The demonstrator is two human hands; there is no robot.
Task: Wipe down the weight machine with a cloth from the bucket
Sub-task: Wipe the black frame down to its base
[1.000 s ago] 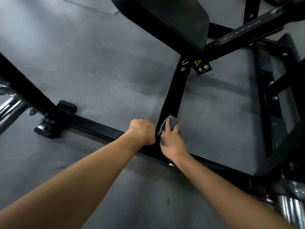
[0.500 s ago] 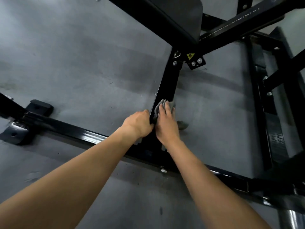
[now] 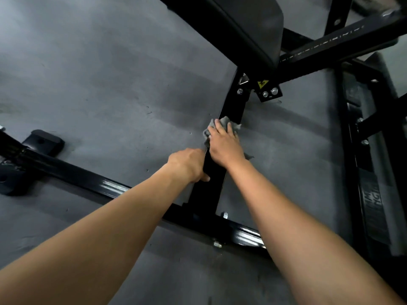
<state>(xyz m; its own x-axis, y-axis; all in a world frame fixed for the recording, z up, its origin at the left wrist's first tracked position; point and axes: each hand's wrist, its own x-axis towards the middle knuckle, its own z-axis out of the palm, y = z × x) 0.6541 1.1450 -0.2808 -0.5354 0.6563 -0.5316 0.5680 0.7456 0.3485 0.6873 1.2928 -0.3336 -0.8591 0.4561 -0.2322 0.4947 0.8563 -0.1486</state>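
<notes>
Cloth [image 3: 222,124] is pinned flat on the black post [image 3: 234,106] under the straight fingers of the right hand [image 3: 224,144]. Post runs far toward the seat [image 3: 242,25]; left hand [image 3: 188,165] grips it just nearer.

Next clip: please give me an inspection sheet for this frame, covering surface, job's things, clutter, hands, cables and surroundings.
Surface: grey matted floor, scuffed, with faint dark streaks.
Job's things: grey cloth bunched against the black frame post; bucket not in view.
Clutter: nothing seen.
Hands: right hand presses the cloth to the post with fingers extended; left hand grips the post's left edge, lower down.
Cables: nothing seen.
Surroundings: seat pad above, yellow warning sticker at the joint, glossy base bar along the floor.
</notes>
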